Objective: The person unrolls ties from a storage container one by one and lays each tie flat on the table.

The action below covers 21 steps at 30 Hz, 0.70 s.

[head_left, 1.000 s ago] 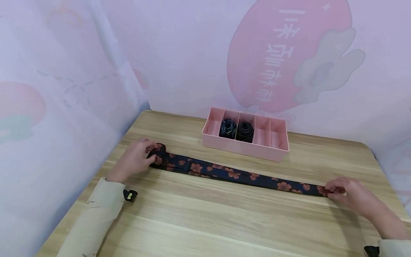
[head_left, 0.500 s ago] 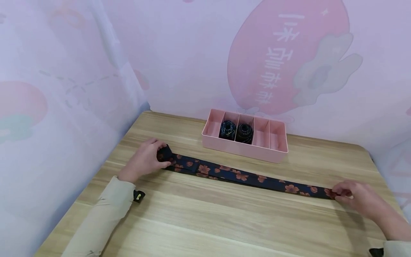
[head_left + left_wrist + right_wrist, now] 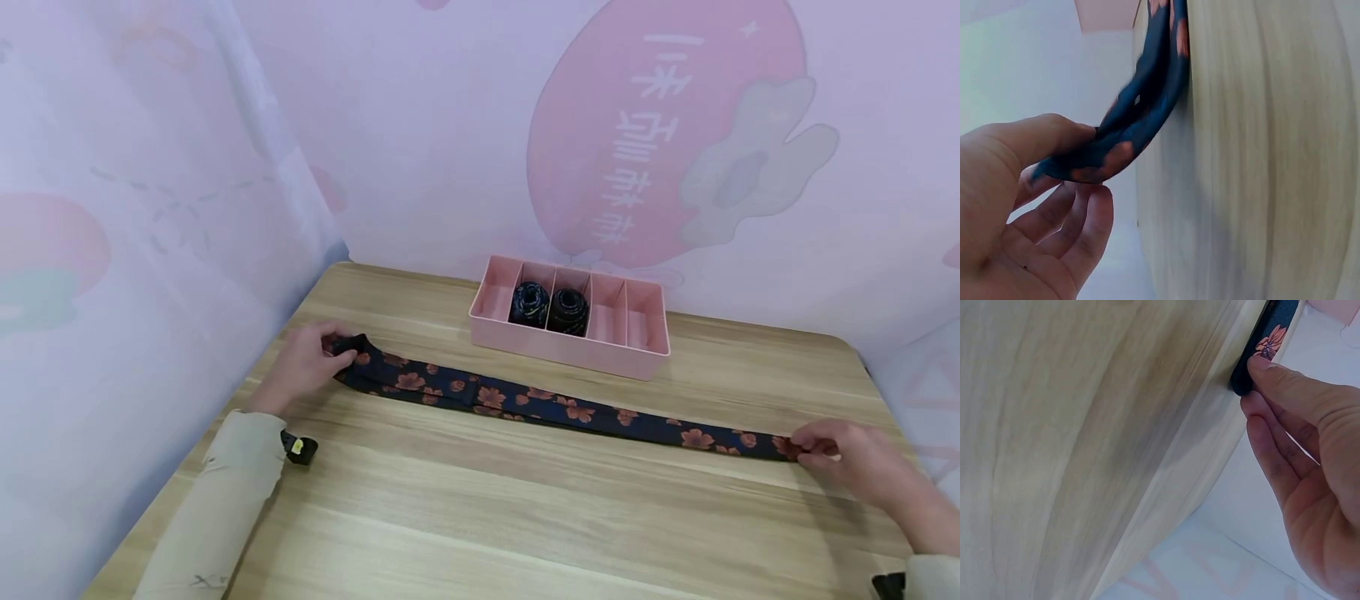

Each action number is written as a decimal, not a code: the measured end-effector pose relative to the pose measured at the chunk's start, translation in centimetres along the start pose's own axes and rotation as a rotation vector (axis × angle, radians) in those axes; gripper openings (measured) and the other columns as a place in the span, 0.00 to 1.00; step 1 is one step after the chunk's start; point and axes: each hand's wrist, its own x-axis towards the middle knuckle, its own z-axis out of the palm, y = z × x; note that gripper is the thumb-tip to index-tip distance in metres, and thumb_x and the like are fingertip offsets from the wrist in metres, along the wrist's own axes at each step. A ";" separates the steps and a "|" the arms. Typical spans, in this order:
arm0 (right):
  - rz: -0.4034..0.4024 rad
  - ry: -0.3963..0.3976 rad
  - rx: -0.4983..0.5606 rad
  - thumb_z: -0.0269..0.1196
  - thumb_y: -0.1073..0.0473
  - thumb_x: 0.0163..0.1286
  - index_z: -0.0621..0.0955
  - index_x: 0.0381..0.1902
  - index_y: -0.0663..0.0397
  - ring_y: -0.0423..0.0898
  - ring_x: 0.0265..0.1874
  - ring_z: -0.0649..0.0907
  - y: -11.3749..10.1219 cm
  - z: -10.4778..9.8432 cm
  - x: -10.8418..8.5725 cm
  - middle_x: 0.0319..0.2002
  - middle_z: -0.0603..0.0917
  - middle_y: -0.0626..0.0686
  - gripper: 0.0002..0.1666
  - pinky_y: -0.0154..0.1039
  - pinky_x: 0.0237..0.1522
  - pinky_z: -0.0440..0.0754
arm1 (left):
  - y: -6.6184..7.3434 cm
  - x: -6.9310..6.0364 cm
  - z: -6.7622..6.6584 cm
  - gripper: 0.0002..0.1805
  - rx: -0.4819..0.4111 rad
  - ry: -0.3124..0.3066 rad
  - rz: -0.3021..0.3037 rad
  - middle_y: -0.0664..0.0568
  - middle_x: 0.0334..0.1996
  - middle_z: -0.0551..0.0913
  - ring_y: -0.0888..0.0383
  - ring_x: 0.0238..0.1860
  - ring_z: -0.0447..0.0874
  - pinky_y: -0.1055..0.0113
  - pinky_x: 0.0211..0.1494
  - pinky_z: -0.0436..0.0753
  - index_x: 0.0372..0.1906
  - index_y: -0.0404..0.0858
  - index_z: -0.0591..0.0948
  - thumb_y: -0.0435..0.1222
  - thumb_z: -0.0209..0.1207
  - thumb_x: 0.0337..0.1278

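Note:
A dark navy necktie (image 3: 555, 406) with orange flowers stretches across the wooden table, folded in layers. At its left end, my left hand (image 3: 302, 364) pinches the fabric between thumb and fingers; in the left wrist view that end of the necktie (image 3: 1147, 119) curves up off the tabletop. My right hand (image 3: 862, 458) pinches the opposite end, and in the right wrist view the thumb lies over a flower on the necktie (image 3: 1272, 337). Behind the necktie stands a pink divided box (image 3: 562, 348), with two dark rolled-up neckties, one (image 3: 530, 304) beside the other (image 3: 568, 312), in neighbouring compartments.
The wooden table (image 3: 525, 517) ends at a pale curtain (image 3: 420, 150) printed with strawberry and rabbit shapes, behind and to the left. A small black device (image 3: 300, 448) is strapped at the left sleeve cuff.
The left hand moves right, then back left, and the necktie's left end, bunched up before, now lies drawn out. The necktie and right hand have shifted slightly right.

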 end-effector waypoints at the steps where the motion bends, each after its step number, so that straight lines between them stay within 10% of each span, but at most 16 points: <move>1: -0.003 0.008 0.001 0.79 0.69 0.53 0.89 0.38 0.58 0.30 0.27 0.83 0.1 0.1 0.0 0.33 0.90 0.50 0.13 0.32 0.29 0.84 | -0.4 0.0 -0.1 0.14 0.002 0.002 -0.006 0.38 0.41 0.90 0.54 0.34 0.85 0.67 0.37 0.80 0.52 0.32 0.87 0.32 0.70 0.63; 10: -0.050 0.088 -0.019 0.80 0.70 0.49 0.89 0.36 0.56 0.25 0.25 0.81 1.1 0.4 -0.3 0.31 0.89 0.47 0.15 0.32 0.27 0.84 | -2.7 0.4 -0.5 0.13 -0.031 -0.062 -0.098 0.35 0.47 0.89 0.45 0.46 0.87 0.63 0.49 0.82 0.50 0.31 0.87 0.34 0.69 0.65; 21: -0.039 0.110 -0.050 0.80 0.67 0.50 0.89 0.32 0.50 0.20 0.26 0.76 1.2 0.4 -0.2 0.28 0.90 0.44 0.13 0.32 0.28 0.82 | -3.5 1.1 -0.3 0.08 0.068 -0.108 -0.048 0.40 0.37 0.91 0.52 0.37 0.87 0.64 0.42 0.81 0.42 0.31 0.91 0.32 0.69 0.63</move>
